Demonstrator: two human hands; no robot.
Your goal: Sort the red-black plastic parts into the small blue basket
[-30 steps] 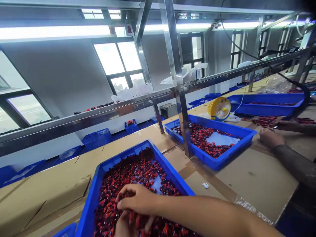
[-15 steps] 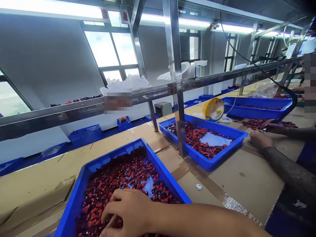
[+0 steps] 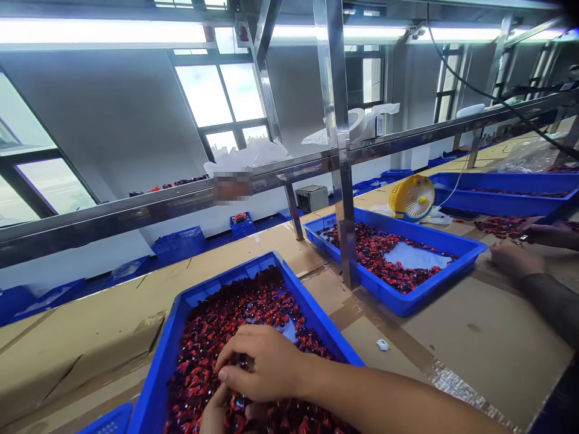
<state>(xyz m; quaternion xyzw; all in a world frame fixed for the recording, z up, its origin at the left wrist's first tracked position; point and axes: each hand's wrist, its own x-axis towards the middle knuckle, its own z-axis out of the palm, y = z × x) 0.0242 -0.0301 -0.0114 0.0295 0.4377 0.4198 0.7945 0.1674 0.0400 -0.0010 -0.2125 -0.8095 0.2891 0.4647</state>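
Small glossy red and black pieces lie heaped in a blue tray in front of me. My right hand comes in from the right, low over them, its fingers curled and the thumb tip close to the index finger. Part of my left hand shows at the bottom edge, with bent fingers just under the right thumb. The fingertips of both hands are close together among the pieces. Whatever they pinch is too small or hidden to make out.
A second blue tray of similar pieces stands to the right, behind a metal post. Beyond it are a yellow fan and another blue tray. A co-worker's hands work at far right. A white scrap lies on the cardboard-covered table.
The camera view has turned left, so the scene shifts rightward. My left hand's fingers now show beside my right hand, whose thumb has come nearer its index finger.
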